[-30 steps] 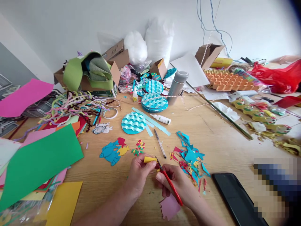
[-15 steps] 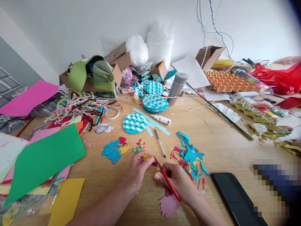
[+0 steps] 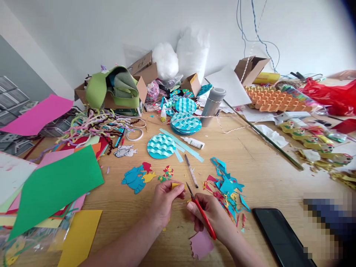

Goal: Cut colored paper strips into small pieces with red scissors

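My left hand (image 3: 164, 202) pinches a small yellow paper piece (image 3: 175, 185) between thumb and fingers. My right hand (image 3: 213, 218) grips red-handled scissors (image 3: 200, 211), blades pointing up toward the yellow piece and close beside it. Both hands hover over the wooden table (image 3: 258, 167) near its front edge. Blue, red and yellow paper fish cut-outs (image 3: 136, 177) lie just left of my left hand. A heap of coloured paper scraps (image 3: 226, 185) lies to the right of the scissors. A pink paper scrap (image 3: 200, 244) sits under my right wrist.
A black phone (image 3: 278, 235) lies at the front right. A green sheet (image 3: 55, 185) and other coloured sheets pile up on the left. A pen (image 3: 191, 170), glue bottle (image 3: 194, 142), blue wave discs (image 3: 161, 145), a grey flask (image 3: 211, 105) and cardboard boxes crowd the back.
The yellow piece in my left hand looks smaller than a second ago. The scissors stay beside it. The view has shifted slightly left.
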The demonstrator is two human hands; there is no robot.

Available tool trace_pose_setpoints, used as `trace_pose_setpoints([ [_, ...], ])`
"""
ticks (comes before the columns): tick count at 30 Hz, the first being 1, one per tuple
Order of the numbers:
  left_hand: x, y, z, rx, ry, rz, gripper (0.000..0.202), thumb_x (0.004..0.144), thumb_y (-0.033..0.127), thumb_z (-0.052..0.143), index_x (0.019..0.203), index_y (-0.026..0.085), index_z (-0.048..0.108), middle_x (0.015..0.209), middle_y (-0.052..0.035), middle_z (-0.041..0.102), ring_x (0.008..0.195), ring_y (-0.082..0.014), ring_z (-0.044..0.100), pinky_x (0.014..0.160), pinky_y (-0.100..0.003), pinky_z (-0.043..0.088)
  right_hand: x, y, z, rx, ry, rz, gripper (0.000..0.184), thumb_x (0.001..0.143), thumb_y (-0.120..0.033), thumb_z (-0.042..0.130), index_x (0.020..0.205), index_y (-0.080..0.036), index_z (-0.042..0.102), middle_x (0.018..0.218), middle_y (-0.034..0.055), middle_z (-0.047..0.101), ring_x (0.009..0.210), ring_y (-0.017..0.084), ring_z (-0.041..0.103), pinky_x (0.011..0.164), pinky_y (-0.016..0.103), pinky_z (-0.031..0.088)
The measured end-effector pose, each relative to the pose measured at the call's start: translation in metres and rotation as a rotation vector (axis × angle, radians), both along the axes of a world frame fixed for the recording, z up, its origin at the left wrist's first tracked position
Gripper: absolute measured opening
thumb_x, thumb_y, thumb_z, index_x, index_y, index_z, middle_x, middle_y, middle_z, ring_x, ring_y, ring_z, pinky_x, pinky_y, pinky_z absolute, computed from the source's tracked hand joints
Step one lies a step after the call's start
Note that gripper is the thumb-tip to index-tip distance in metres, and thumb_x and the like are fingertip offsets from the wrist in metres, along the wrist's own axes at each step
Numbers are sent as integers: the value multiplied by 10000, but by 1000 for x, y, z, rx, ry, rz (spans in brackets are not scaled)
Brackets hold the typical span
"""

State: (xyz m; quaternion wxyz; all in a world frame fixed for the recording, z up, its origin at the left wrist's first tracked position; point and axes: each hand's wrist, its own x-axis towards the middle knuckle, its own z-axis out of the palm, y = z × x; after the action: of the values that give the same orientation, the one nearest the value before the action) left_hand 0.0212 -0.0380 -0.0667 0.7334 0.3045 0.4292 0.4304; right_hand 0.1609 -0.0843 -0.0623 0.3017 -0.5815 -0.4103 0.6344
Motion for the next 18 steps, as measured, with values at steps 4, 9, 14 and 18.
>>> trace_pose_setpoints([
  [4,0,1,2,-113,-69,19,206,605,295,792,640,126,680,626,-29,645,588,-105,536,629,-247,429,-2,0,2,25,11,0,464,677,-580,687,637,-178,459,518,-33,581,378,104,559,367,179,366],
  [9,1,0,3,-139,-61,33,232,577,309,812,612,126,673,607,-26,644,572,-99,536,610,-239,420,-2,-1,3,8,3,12,483,663,-602,685,640,-177,457,517,-32,585,382,108,568,366,180,376],
  [14,2,-1,5,-132,-52,36,240,566,314,814,599,125,671,594,-23,638,565,-103,534,598,-241,415,-3,-1,0,-17,20,6,498,650,-615,691,639,-175,457,518,-27,591,369,108,569,352,177,375],
  [18,2,-2,5,-136,-62,38,238,571,308,811,594,121,665,579,-20,629,561,-104,535,592,-238,412,-4,0,-2,-22,40,-9,497,650,-613,695,646,-175,460,513,-25,597,362,109,570,340,174,377],
])
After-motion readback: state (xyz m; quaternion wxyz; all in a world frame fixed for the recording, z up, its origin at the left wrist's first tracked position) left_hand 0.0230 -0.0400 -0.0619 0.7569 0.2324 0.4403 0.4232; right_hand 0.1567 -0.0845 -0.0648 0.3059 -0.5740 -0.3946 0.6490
